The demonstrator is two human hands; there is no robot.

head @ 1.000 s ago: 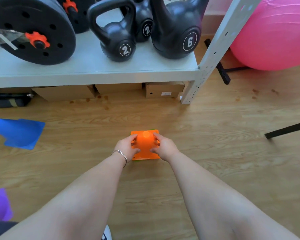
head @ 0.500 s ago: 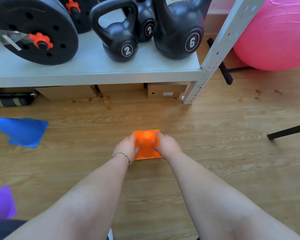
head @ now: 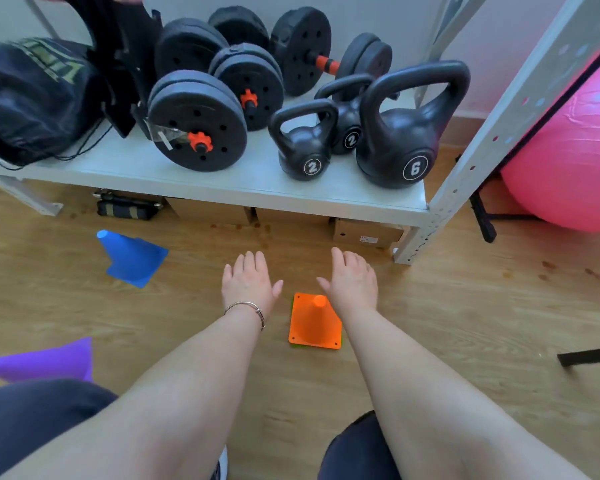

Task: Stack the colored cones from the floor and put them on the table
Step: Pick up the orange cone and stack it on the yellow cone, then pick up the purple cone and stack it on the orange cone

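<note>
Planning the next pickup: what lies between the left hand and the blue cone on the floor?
Only bare wooden floor separates the left hand from the blue cone, lying on its side, in the head view.

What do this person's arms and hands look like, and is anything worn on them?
Both arms are bare, with no sleeves in view. The left hand and right hand wear no gloves, and no rings show on the fingers. The only thing worn is a thin silvery bracelet round the left wrist.
</note>
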